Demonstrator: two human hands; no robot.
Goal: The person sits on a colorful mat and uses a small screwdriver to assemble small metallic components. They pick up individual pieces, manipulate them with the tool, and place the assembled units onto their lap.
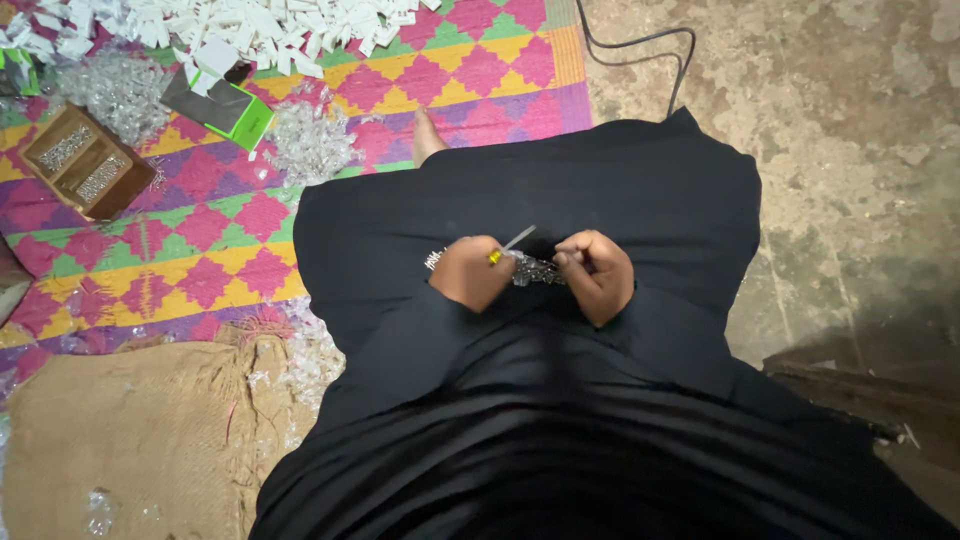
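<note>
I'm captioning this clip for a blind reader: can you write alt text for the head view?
Seen from above, a person in black clothing holds a small yellow-handled tool in the left hand and a strip of small clear pieces with the right hand over the lap. A patterned mat alongside holds white pieces and a wooden box.

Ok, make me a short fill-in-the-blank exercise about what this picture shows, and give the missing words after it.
1. The left hand grips a slim metal tool with a ____ handle.
2. Both hands rest on a lap covered in ____ cloth.
3. The open wooden box with two compartments sits on a colourful woven ____.
4. The right hand pinches a small ____ metal piece.

Missing words: yellow; black; mat; shiny
</note>
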